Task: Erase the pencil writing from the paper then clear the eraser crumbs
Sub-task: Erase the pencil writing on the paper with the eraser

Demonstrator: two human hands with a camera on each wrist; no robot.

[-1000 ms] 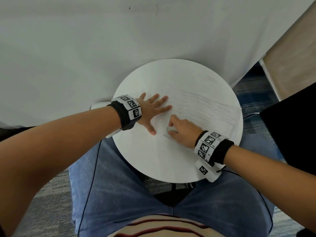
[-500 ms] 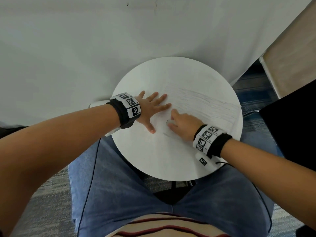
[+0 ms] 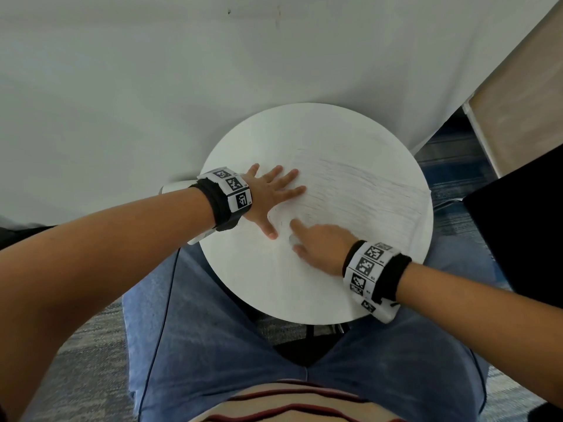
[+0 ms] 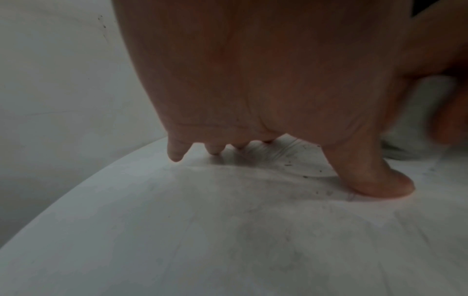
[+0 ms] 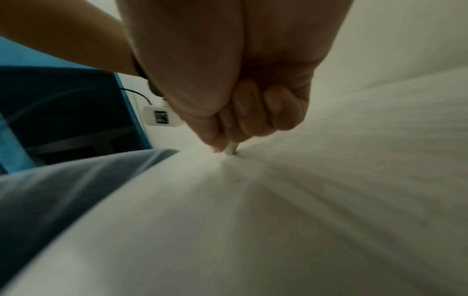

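A white sheet of paper (image 3: 359, 196) with faint pencil lines lies on the round white table (image 3: 262, 287). My left hand (image 3: 271, 196) lies flat on the paper's left edge, fingers spread, thumb (image 4: 375, 180) pressed down. My right hand (image 3: 316, 242) pinches a small white eraser (image 3: 293, 239) between thumb and fingers, and its tip (image 5: 232, 149) presses on the paper just right of the left thumb. Dark eraser crumbs (image 4: 303, 172) are scattered near the left thumb. The right wrist view is blurred by motion.
The table stands against a white wall (image 3: 152, 86). My lap in blue jeans (image 3: 213, 360) is below its near edge. A dark object (image 3: 518, 233) sits to the right, and patterned carpet (image 3: 451, 166) shows beyond the table.
My right hand with the eraser has shifted back and forth over the paper's lower left, now a little nearer me and more outstretched. The left hand has stayed flat in place.
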